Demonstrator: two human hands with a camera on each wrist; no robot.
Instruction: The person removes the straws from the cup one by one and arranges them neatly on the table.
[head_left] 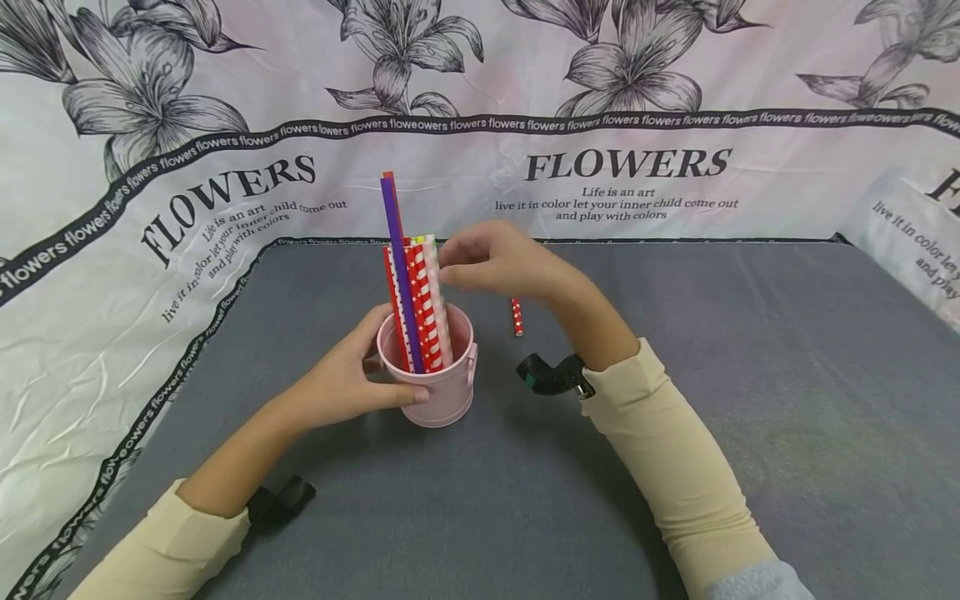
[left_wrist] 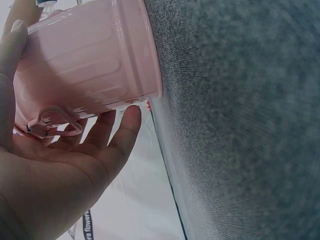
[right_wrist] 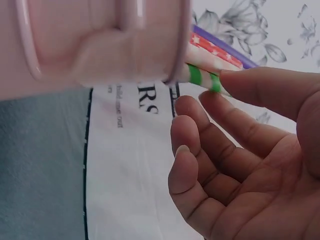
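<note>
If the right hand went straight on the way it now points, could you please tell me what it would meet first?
The right hand would probably meet the green-striped straw in the pink bucket first; they look very close, though whether they touch is hard to tell.

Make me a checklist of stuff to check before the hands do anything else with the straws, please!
1. Pink bucket upright on the grey table: ok.
2. Left hand holding the bucket's side: ok.
3. Purple straw standing in the bucket: ok.
4. Red dotted straw in the bucket: not ok, it's on the table.
5. Right hand pinching the green-striped straw: cannot tell; thumb and fingertip are right at it, but the grip isn't clear.
</note>
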